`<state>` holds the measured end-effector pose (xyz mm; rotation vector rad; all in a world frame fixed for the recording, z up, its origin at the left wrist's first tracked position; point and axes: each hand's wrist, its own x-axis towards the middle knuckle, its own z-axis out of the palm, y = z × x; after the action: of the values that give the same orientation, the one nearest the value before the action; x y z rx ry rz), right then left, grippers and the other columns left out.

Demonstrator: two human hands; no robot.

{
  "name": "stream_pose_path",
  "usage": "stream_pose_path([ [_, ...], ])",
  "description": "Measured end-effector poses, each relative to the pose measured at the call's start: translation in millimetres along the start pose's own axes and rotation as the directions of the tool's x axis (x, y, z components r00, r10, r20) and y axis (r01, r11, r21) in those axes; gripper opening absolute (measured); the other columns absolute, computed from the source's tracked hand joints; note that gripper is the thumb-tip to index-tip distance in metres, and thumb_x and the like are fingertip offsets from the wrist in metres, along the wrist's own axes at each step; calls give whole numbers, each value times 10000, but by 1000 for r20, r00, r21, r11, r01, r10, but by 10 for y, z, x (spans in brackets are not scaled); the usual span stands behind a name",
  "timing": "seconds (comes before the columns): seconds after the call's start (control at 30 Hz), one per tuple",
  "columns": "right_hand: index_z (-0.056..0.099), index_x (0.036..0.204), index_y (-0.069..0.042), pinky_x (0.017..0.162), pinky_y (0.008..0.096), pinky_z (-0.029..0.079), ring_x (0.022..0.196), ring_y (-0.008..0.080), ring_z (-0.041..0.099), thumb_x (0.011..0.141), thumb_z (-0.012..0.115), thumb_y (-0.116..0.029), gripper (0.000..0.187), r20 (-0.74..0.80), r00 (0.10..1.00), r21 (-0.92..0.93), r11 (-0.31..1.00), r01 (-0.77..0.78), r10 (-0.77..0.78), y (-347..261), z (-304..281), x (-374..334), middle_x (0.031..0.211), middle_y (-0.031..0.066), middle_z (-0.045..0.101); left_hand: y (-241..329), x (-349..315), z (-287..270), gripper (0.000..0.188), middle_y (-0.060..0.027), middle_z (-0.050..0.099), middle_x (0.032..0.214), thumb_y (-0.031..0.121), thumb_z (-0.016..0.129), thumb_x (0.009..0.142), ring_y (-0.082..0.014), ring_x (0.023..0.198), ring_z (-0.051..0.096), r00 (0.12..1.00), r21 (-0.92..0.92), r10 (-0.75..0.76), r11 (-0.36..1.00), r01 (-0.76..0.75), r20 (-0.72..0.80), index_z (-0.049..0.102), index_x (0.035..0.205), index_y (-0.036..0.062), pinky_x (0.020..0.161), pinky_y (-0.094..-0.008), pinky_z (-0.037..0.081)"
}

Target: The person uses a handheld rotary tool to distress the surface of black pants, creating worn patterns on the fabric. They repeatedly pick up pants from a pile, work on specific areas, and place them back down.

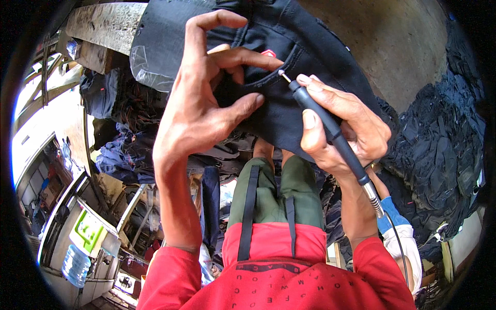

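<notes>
Spread over the work surface before me are black trousers [320, 77], with a curved, stitched pocket edge and a small red tag showing. My left hand [206, 93] is open above them, its thumb and fingers apart. One of its fingers points along the pocket edge. Held like a pen in my right hand [351, 124] is a black rotary tool [330, 121] with a metal collar and a cord at its rear. Its small rounded tip is at the pocket edge, close to that left finger; whether it touches the cloth I cannot tell.
A large heap of dark garments [434, 144] lies on the right, by a bare floor [398, 41]. More dark clothes [124, 155] are piled at the left. Another person in a white top [400, 248] is at the lower right. A water bottle [76, 266] sits lower left.
</notes>
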<state>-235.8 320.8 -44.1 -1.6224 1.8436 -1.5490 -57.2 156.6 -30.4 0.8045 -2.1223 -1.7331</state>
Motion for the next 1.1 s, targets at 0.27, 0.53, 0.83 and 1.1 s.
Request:
stream_pose_path([
  [0.27, 770, 1111, 89, 940, 427, 673, 999, 363, 829, 832, 741, 43, 284, 50, 998, -6, 1000, 27, -26, -16, 0, 14, 1048, 269, 816, -19, -10, -2, 933, -138, 802, 1237, -23, 896, 837, -78, 774, 568, 1000, -28, -14, 1000, 14, -1, 297, 1542, 96, 749, -220, 467],
  [0.53, 760, 1165, 88, 914, 390, 670, 1015, 338, 826, 857, 748, 59, 309, -63, 997, -61, 997, -53, 49, -40, 1, -6, 1077, 268, 814, -15, -15, 4, 958, -130, 800, 1268, 28, 929, 821, -96, 813, 559, 1000, -40, -1, 999, 1, -10, 304, 1544, 101, 794, -235, 468],
  [0.83, 776, 1137, 81, 932, 407, 668, 1016, 354, 828, 824, 741, 63, 315, 28, 999, -35, 999, 26, -25, -27, -7, 25, 1052, 253, 819, 19, 1, 9, 945, -124, 798, 1274, 19, 911, 827, -98, 823, 552, 1000, -33, -16, 999, 16, -4, 301, 1543, 111, 806, -241, 469],
  [1.1, 693, 1332, 28, 1074, 456, 576, 1203, 343, 755, 1138, 636, -265, 355, -329, 913, 362, 925, -115, 243, -173, -231, -148, 1212, 237, 782, 179, -229, -3, 1169, -189, 567, 1541, 386, 1019, 696, -336, 1327, 566, 906, 428, 288, 893, -137, -312, 341, 1583, 38, 1156, -474, 445],
])
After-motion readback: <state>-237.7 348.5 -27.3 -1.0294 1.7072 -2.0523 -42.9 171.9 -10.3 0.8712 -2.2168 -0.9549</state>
